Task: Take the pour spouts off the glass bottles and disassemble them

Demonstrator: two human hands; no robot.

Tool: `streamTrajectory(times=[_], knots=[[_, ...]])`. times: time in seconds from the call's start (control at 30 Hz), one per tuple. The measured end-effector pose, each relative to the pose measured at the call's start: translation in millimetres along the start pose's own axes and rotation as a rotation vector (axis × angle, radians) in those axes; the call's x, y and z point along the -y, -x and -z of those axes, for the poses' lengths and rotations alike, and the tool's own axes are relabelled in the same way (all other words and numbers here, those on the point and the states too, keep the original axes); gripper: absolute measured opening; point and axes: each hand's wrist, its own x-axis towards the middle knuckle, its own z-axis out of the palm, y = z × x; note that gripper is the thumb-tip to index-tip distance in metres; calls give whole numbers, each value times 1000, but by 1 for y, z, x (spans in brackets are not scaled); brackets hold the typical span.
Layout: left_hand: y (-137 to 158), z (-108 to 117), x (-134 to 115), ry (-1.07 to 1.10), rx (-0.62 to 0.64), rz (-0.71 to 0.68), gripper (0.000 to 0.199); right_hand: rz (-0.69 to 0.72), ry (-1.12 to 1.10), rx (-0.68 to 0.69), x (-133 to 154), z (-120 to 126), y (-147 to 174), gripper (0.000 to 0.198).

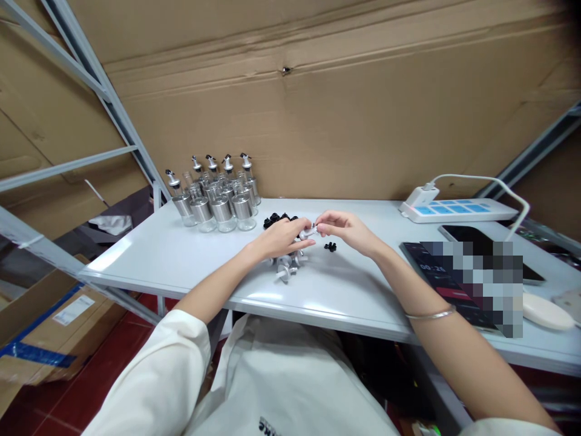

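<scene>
My left hand [280, 237] is closed on a silver-grey bottle pourer spout [309, 232], held just above the table. The thumb and fingertips of my right hand [348, 230] pinch together at the spout's end, where a small black part [314, 225] shows between them; its shape is mostly hidden. Below my left hand lie several loose pourer spouts [285, 267]. Black round pieces [272, 220] sit in a heap behind that hand, partly covered by it. A little cluster of small black parts [330, 247] rests under my right hand.
Glass bottles with metal bands [222, 212] stand grouped at the back left, several topped with pourers. On the right are a power strip [458, 211] with a white cable, two phones [426, 266] and a round white object [547, 311]. Cardboard [340, 121] walls the back.
</scene>
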Motion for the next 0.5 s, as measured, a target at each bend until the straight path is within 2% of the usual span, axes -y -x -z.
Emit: streamTrajectory(times=[0.1,0.23,0.5], knots=[[-1,-1,2,-25,-8,-76,29,1,23,81,-2,1,-1,34],[-1,-1,3,-77,-13,-94,27,-16,51,166,-4,2,0,32],[0,1,2,-92,-30,-92,28,-8,100,135,2,-4,2,41]])
